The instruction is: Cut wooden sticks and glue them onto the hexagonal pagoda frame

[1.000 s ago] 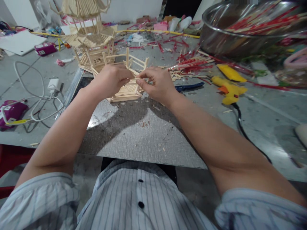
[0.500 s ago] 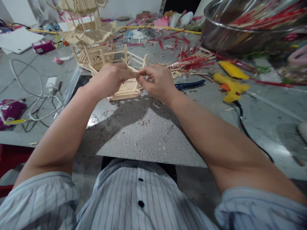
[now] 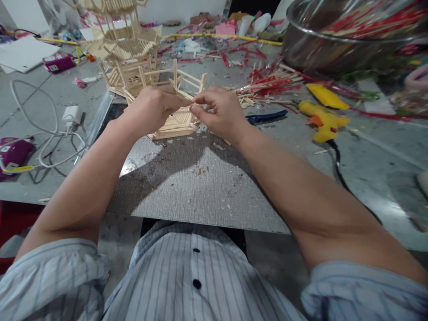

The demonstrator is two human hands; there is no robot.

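Note:
A low pavilion section built of thin wooden sticks rests on the grey board, with railings and short posts standing along its far side. My left hand is over its near left side, fingers closed in a pinch. Opposite it, my right hand has thumb and fingertips pinched at the front right corner post. The fingertips of both hands almost meet there, on what looks like a thin wooden stick, mostly covered by the fingers. Behind my left hand stands a taller tiered stick pagoda.
A yellow hot glue gun lies at right, its black cord running toward me. Blue-handled pliers lie beside my right hand. Loose sticks and a large metal pot are beyond. A white charger with cable lies left.
Both hands keep nearly the same pose at the corner of the stick section. The view has shifted very slightly; nothing is visibly picked up or let go.

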